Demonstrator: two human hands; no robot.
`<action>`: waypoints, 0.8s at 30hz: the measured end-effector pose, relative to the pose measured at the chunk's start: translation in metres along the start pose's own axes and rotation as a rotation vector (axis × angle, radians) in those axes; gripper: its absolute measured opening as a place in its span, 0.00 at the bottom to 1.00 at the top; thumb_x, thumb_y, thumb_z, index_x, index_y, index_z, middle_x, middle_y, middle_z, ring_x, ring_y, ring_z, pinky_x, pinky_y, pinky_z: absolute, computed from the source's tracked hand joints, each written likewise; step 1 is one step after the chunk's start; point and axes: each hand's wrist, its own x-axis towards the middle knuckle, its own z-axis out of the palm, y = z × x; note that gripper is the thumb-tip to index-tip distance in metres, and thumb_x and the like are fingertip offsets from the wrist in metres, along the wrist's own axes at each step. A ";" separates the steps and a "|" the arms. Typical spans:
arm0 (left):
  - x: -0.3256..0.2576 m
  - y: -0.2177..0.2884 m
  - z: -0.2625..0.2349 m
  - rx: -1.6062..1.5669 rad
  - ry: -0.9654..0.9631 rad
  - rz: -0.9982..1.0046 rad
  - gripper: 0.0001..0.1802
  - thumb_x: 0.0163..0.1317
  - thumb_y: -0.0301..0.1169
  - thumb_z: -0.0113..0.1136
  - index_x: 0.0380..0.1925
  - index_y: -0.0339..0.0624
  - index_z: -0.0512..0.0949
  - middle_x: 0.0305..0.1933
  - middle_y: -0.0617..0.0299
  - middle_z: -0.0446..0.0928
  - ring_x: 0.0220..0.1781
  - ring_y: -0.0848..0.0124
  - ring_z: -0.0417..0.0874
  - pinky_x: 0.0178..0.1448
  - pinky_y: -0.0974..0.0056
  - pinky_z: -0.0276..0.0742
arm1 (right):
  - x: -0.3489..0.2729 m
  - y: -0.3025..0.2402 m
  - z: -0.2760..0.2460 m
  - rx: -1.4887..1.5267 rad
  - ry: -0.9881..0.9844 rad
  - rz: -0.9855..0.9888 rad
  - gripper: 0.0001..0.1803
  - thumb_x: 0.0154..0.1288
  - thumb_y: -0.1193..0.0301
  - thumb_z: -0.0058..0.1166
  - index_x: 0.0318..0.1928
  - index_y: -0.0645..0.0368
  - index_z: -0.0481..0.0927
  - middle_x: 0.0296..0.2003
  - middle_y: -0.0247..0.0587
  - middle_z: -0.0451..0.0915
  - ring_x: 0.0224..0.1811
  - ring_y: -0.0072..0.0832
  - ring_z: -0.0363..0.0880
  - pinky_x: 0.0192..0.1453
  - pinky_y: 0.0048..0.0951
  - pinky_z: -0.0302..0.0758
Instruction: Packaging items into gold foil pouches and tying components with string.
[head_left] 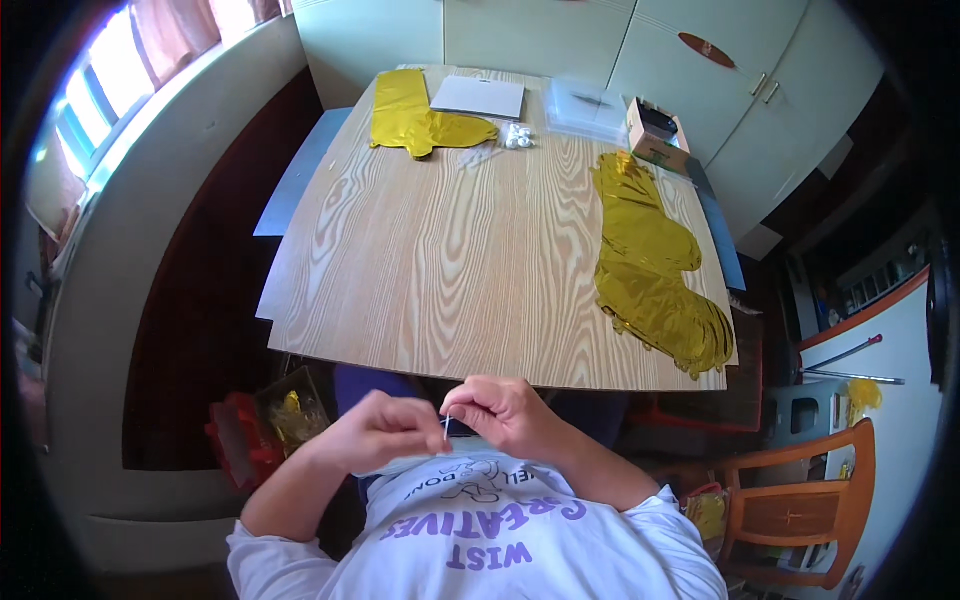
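Both my hands are close together in front of my chest, just off the near edge of the wood-grain table (430, 290). A small thin white strip (447, 426) shows between them; its exact kind is too small to make out. My right hand (502, 415) has its thumb and fingers pinched at the strip's upper end. Slightly blurred, my left hand (392, 432) is closed, its fingertips at the strip's lower part. On the table's right side lies a flat gold foil balloon (645, 240), wrinkled and uninflated. Another gold foil balloon (402, 112) lies at the far left.
Along the far side are a white flat box (478, 97), small white rolls (518, 137) in clear wrap, a clear plastic box (583, 108) and an open carton (658, 135). A wooden chair (795, 510) stands at right. A red object (243, 440) is low at left.
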 end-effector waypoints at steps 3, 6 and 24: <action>0.017 0.012 0.015 -0.454 0.485 0.368 0.04 0.59 0.16 0.59 0.34 0.30 0.81 0.31 0.59 0.75 0.27 0.75 0.72 0.37 0.69 0.69 | 0.004 0.005 0.020 0.117 0.136 -0.008 0.05 0.65 0.74 0.57 0.38 0.63 0.80 0.28 0.41 0.79 0.28 0.29 0.79 0.33 0.27 0.76; 0.030 0.007 0.009 0.720 0.792 0.662 0.10 0.53 0.18 0.66 0.35 0.39 0.82 0.29 0.62 0.77 0.30 0.71 0.77 0.38 0.68 0.71 | -0.001 -0.027 0.024 -0.460 0.024 -0.371 0.04 0.63 0.76 0.57 0.37 0.64 0.79 0.27 0.40 0.78 0.25 0.32 0.79 0.31 0.30 0.76; 0.022 0.025 0.013 0.376 0.255 0.957 0.10 0.48 0.19 0.68 0.33 0.39 0.84 0.29 0.59 0.77 0.29 0.68 0.77 0.34 0.65 0.71 | 0.027 -0.028 -0.024 -0.202 -0.156 -0.302 0.07 0.64 0.72 0.53 0.29 0.60 0.72 0.23 0.45 0.74 0.25 0.41 0.78 0.30 0.36 0.75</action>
